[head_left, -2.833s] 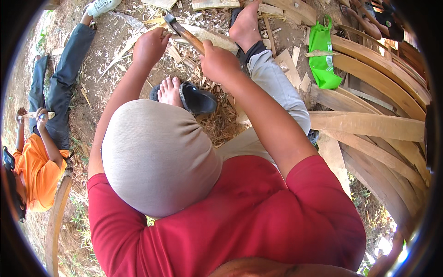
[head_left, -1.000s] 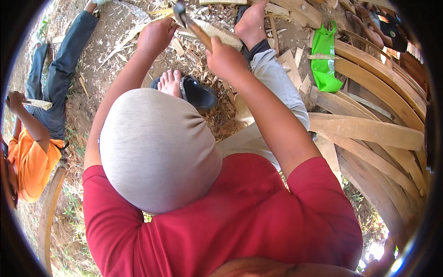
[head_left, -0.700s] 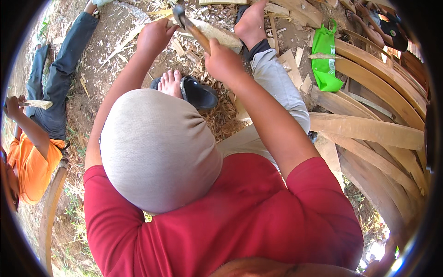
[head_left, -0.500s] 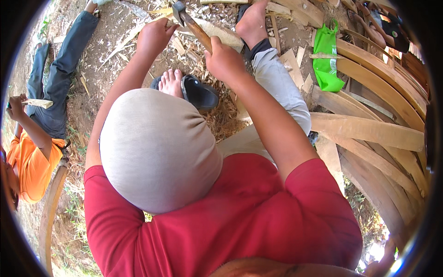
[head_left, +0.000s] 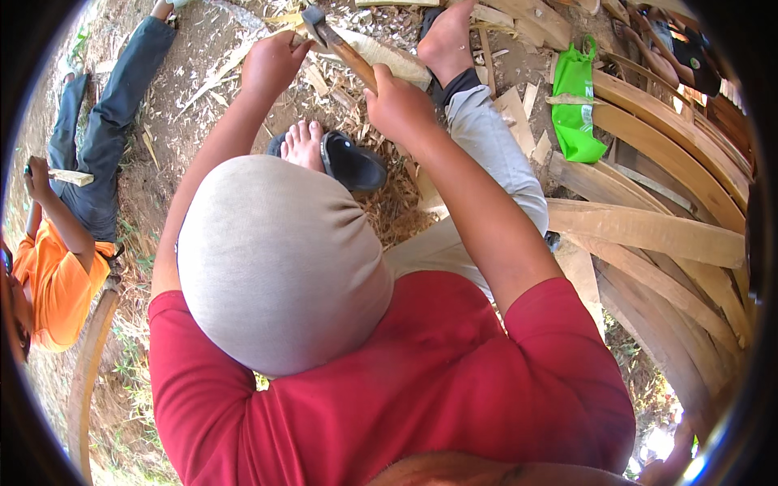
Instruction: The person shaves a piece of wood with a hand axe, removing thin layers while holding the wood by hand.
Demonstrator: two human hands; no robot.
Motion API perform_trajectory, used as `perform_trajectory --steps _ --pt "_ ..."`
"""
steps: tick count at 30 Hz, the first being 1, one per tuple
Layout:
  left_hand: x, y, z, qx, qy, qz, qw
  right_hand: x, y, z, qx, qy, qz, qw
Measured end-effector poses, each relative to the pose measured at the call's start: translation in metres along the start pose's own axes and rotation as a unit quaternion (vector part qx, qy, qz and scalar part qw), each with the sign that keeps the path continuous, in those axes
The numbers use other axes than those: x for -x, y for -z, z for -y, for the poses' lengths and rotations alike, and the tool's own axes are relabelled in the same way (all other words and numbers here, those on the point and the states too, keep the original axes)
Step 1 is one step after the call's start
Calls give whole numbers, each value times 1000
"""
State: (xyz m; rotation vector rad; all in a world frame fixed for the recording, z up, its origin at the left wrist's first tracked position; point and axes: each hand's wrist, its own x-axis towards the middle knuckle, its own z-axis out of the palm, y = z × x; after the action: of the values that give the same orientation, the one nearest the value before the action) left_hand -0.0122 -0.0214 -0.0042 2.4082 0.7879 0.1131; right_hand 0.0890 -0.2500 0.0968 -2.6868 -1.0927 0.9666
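Observation:
My right hand (head_left: pixel 401 105) is closed around the wooden handle of a hammer (head_left: pixel 347 55). The dark metal head points up and left, close to the fingertips of my left hand (head_left: pixel 273 63). Those left fingers are pinched together beside a pale piece of wood (head_left: pixel 387 58) on the ground; whatever they hold is too small or hidden to name. My raised left knee (head_left: pixel 279 263), in light trousers, bulges up between my arms. Beyond it, my left foot (head_left: pixel 303 146) rests by a black sandal (head_left: pixel 352 162).
Wood chips litter the dirt ground (head_left: pixel 190 69). Curved planks (head_left: pixel 648 231) are stacked at the right, with a green bag (head_left: pixel 575 105) beside them. At the left, a person in an orange shirt (head_left: pixel 61 275) holds a pale wood piece (head_left: pixel 71 176). My bare right foot (head_left: pixel 448 50) is stretched forward.
The view has shifted slightly. My hands and the hammer stay in almost the same place. At the left, the other person's hand and its wood piece have moved a little.

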Motion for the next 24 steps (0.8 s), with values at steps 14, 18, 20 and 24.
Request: perform_trajectory --steps 14,18,20,24 --pt "-2 2 -3 39 49 27 998 -3 -7 -5 5 -5 0 1000" --pt "-1 -1 3 -8 25 27 999 5 -11 -3 -8 -11 -8 1000" --pt "-4 1 -1 -14 13 24 1000 4 -14 -5 -3 -16 -16 1000" --pt "-4 2 1 -8 1 14 1000 2 -12 -6 -37 6 -64 997"
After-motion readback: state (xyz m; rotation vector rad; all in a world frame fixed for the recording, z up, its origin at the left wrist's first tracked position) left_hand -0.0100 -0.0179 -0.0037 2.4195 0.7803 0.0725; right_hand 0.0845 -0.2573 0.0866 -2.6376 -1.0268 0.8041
